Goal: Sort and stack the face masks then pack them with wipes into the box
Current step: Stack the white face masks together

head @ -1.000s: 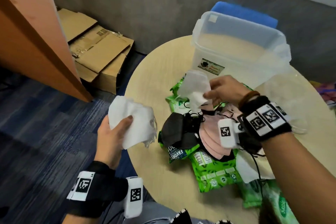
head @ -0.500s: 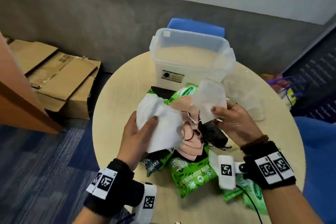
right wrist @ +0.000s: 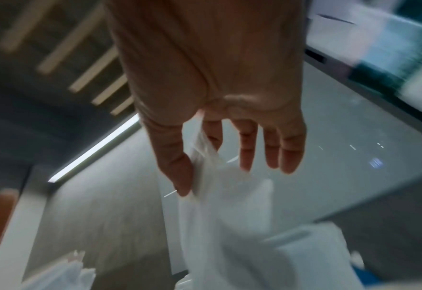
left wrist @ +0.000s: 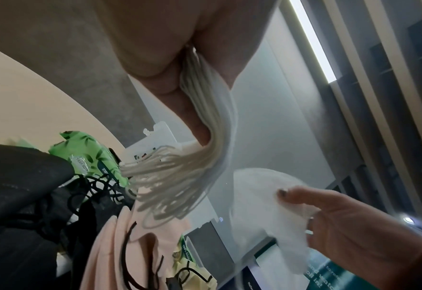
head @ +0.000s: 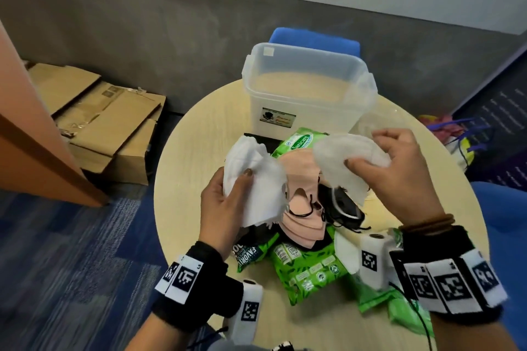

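Note:
My left hand (head: 225, 205) grips a stack of white face masks (head: 258, 182) above the table's left side; their ear loops (left wrist: 165, 182) hang in a bundle in the left wrist view. My right hand (head: 396, 168) pinches a single white mask (head: 339, 159) between thumb and forefinger, held flat a little right of the stack. Below them lie pink masks (head: 302, 208), black masks (head: 342, 208) and green wipe packs (head: 310, 268) in a heap. The clear plastic box (head: 308, 88) stands open and empty behind the heap.
The round beige table (head: 194, 145) carries everything. A blue chair (head: 316, 40) stands behind the box and another blue seat (head: 502, 208) at the right. Flattened cardboard boxes (head: 105, 120) lie on the floor at left beside an orange panel (head: 34, 134).
My view swung right to centre on the table. Both hands came together over the heap, and the right hand turned its mask flat toward the left hand's stack.

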